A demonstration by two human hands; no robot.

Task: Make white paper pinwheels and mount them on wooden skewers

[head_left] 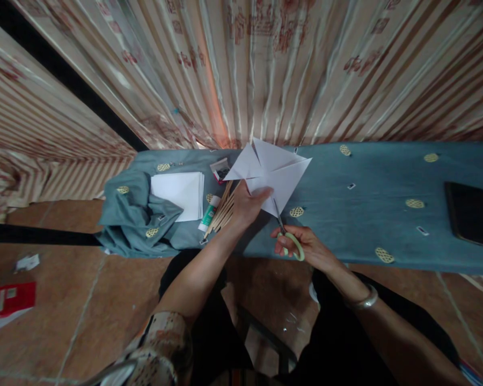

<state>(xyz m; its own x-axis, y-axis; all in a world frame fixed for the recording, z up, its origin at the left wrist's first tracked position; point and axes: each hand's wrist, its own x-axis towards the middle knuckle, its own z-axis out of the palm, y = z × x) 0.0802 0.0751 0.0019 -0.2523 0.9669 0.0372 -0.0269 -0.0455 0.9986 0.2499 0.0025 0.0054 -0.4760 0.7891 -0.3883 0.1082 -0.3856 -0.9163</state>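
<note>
A square sheet of white paper (284, 174), slit inward from its corners, is gripped at its lower left by my left hand (251, 203), thumb on top. My right hand (301, 244) has its fingers through the pale green handles of a pair of scissors (292, 245). The scissors' blades meet the paper's lower corner, and part of them is hidden by the sheet. Below the paper's left side lie several wooden sticks (224, 210), with a green and white glue stick (209, 213) beside them. A small open box of dark bits (221, 170) touches the sticks' upper end.
A stack of white paper (181, 194) lies on the left of the narrow table (366, 214), partly under its bunched blue-green cloth. At the far right rests a black phone (471, 213). Striped curtains (265, 69) hang behind the table. A red packet (10, 300) is on the tiled floor.
</note>
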